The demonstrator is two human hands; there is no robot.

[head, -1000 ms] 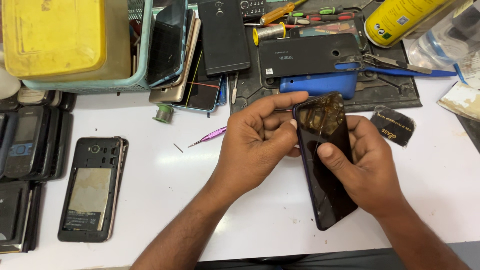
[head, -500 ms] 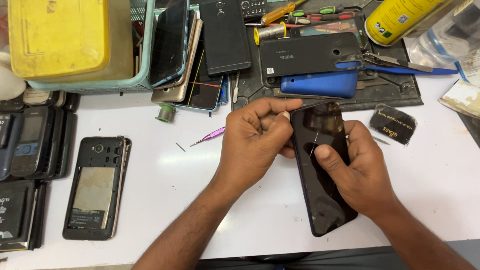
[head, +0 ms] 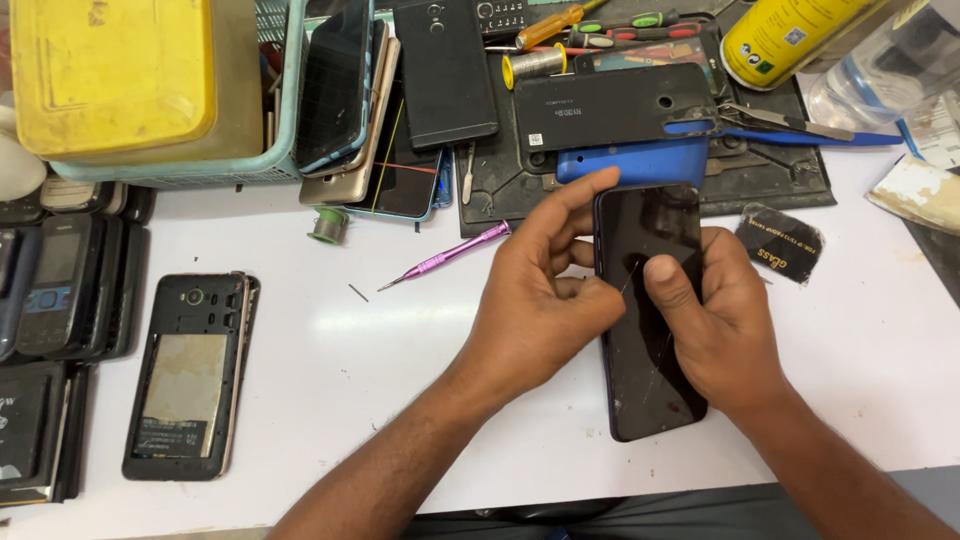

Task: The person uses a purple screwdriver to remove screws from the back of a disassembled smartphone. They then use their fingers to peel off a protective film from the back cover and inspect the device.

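A black smartphone (head: 650,370) with a cracked glass face lies lengthwise over the white table, near its front edge. My right hand (head: 715,325) grips it from the right side, thumb pressed on the glass. My left hand (head: 540,300) rests against the phone's left edge, index finger stretched up to its top left corner, thumb and other fingers pinched at the edge. Whether a thin tool sits between those fingers cannot be told.
A purple screwdriver (head: 445,255) and an opened phone without back cover (head: 185,375) lie to the left. Behind are a dark work mat (head: 800,175) with phone covers, a basket (head: 270,165) holding a yellow box, stacked phones, a yellow can (head: 790,35), a small black packet (head: 780,243).
The phone has been lowered and turned flatter, its glass face now up toward me. Both hands shifted slightly down with it; my left index finger now reaches the top corner.
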